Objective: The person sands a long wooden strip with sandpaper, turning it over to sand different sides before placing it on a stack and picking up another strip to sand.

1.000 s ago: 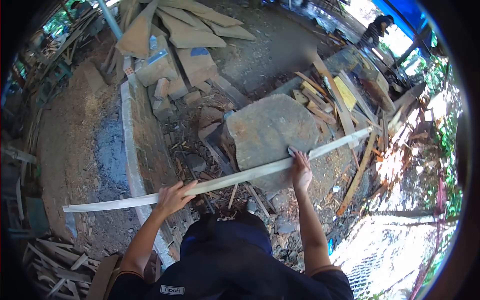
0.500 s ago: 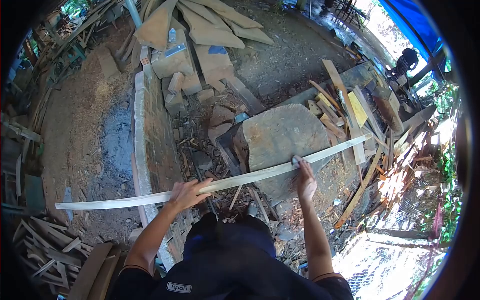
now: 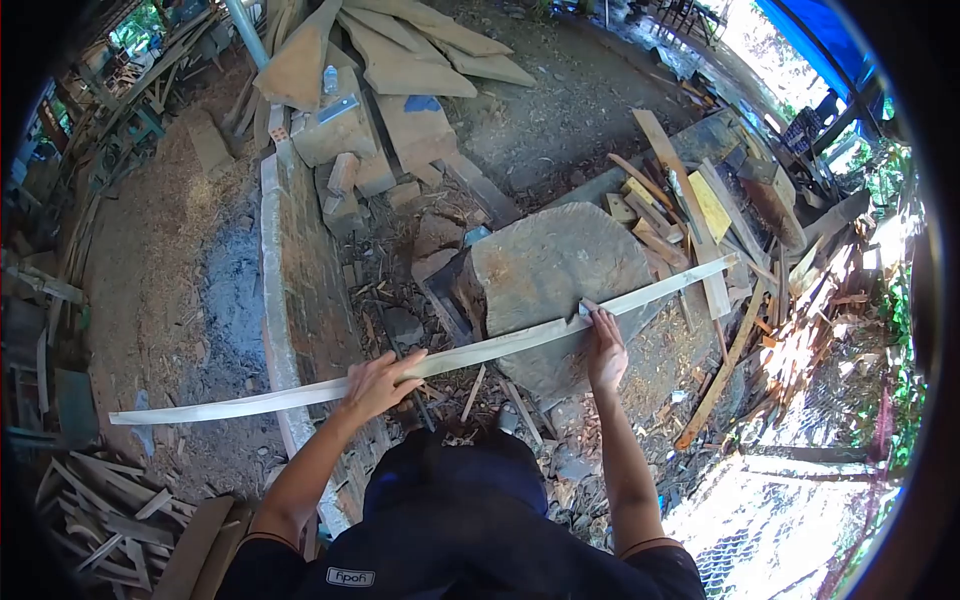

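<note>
A long, thin, pale wooden strip (image 3: 480, 351) runs from the left, over the low wall, across the front of a large stone block (image 3: 555, 262) to the boards on the right. My left hand (image 3: 378, 384) rests on the strip left of centre, its thumb and fingers spread around it. Near the block, my right hand (image 3: 606, 350) pinches a small greyish piece (image 3: 588, 309) against the strip. What that piece is, I cannot make out; the fingers partly cover it.
A low brick wall (image 3: 273, 270) stands left of the block. Wood slabs (image 3: 420, 60) are stacked behind, with a plastic bottle (image 3: 330, 80) nearby. Loose boards (image 3: 690, 200) lie at the right, and offcuts (image 3: 110, 520) are heaped at lower left.
The view has shifted slightly. My right hand has moved a little left along the strip, with the small piece still in its fingers. My left hand stays on the strip.
</note>
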`<state>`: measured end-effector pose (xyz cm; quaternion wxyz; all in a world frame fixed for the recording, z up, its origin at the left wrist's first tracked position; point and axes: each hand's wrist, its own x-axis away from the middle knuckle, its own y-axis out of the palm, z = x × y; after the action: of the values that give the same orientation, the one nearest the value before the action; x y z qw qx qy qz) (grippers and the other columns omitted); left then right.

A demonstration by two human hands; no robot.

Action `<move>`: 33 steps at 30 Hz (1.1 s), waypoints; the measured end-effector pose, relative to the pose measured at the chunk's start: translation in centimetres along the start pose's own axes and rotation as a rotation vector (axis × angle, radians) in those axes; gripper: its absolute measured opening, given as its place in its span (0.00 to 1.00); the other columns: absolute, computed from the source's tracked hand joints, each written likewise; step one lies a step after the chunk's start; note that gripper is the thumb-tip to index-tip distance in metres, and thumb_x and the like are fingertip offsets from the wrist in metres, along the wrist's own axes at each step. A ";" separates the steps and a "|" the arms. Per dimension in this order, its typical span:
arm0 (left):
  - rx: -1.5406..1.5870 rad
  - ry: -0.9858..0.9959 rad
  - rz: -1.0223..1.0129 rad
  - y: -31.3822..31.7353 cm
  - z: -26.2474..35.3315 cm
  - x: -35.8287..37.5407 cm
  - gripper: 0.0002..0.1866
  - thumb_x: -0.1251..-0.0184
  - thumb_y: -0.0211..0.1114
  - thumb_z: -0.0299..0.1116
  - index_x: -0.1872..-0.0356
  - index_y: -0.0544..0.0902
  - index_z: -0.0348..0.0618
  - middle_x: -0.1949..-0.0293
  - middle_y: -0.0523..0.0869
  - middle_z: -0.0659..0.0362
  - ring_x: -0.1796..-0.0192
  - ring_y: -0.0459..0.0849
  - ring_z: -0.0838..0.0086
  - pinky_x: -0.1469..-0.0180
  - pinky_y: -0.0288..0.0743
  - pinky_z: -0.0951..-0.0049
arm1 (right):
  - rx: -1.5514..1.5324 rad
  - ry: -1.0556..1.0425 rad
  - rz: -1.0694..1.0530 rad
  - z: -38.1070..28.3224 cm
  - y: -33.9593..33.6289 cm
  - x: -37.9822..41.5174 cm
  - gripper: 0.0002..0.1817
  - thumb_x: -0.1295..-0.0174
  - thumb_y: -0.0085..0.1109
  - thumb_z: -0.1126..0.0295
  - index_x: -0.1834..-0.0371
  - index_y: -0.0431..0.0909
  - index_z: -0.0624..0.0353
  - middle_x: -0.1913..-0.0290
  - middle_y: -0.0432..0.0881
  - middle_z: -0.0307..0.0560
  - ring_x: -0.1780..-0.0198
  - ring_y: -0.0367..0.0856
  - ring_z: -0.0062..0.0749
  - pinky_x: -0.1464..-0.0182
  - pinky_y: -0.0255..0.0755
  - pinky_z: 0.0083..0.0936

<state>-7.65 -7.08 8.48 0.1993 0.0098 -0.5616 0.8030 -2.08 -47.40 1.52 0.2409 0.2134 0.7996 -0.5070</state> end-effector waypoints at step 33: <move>-0.082 0.077 0.040 0.2 -2.5 1.6 0.32 0.33 0.68 0.49 0.28 0.71 0.83 0.70 0.78 0.58 0.70 0.84 0.63 0.68 0.77 0.58 | -0.172 0.005 -0.054 -3.4 -0.3 -2.1 0.17 0.36 0.55 0.79 0.47 0.86 0.56 0.51 0.88 0.49 0.51 0.86 0.43 0.45 0.80 0.33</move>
<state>-8.65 -4.37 7.77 0.2047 -0.0406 -0.5858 0.7831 -1.19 -44.62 4.25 0.2426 0.1714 0.8462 -0.4425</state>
